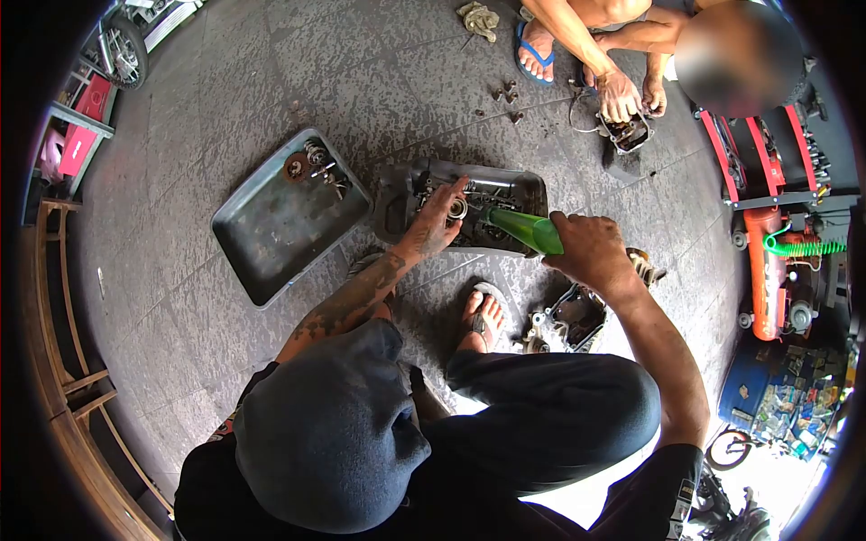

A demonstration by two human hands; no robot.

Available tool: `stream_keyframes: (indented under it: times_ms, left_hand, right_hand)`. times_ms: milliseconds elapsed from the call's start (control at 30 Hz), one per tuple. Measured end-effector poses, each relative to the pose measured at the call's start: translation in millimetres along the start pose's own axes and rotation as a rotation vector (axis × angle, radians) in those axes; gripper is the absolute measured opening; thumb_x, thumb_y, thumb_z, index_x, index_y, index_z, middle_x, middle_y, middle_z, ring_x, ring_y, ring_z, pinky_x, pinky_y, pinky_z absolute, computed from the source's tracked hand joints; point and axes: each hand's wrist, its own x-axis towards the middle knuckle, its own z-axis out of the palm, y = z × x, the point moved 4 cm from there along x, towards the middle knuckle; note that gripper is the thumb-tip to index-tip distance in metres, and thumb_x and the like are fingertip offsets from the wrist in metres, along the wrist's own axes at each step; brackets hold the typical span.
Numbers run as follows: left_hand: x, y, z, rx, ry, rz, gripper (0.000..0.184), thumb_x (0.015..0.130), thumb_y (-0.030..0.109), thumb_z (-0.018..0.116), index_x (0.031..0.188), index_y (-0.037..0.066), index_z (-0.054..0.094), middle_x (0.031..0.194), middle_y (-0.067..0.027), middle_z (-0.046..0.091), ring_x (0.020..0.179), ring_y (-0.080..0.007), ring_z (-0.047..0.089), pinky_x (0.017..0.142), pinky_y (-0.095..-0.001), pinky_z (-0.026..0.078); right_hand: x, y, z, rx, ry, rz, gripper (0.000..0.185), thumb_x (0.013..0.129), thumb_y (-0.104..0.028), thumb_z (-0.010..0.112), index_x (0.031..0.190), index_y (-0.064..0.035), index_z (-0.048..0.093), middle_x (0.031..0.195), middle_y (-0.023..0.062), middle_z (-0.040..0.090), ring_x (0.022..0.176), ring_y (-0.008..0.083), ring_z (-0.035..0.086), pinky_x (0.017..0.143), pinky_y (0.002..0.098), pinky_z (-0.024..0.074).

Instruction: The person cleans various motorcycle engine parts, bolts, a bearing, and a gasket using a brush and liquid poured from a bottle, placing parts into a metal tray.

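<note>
My right hand [588, 248] is wrapped round a green bottle [528, 229], tilted so that its narrow end points left over a dark metal tray [538, 187]. Over the same tray, my left hand [437, 221] holds a small round metal part [458, 210] with a ring-shaped face, close to the bottle's narrow end. Several metal parts lie in the tray, partly hidden by my hands. Whether any liquid leaves the bottle cannot be made out.
To the left is a second tray [284, 230] with gears at its far corner. An engine casing [573, 320] lies by my foot. Across from me a co-worker's hands [622, 97] handle another engine part [630, 135]. Small parts [508, 92] and a rag [478, 21] lie on the floor.
</note>
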Motion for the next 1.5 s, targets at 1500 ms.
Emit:
stream_keyframes:
  times_ms: [1500]
  left_hand:
    - [-12.0, -47.2, 16.3, -0.902, -0.014, -0.657, 0.037, 0.092, 0.019, 0.064, 0.126, 0.007, 0.052, 0.113, -0.0132, 0.061, 0.1, -0.0254, 0.066, 0.08, -0.0321, 0.056]
  right_hand:
    - [-0.5, -1.2, -4.8, 0.024, -0.027, -0.002, 0.047, 0.073, -0.036, 0.077, 0.106, -0.0084, 0.057, 0.087, 0.0132, 0.068, 0.086, 0.0325, 0.068, 0.079, 0.0445, 0.0513]
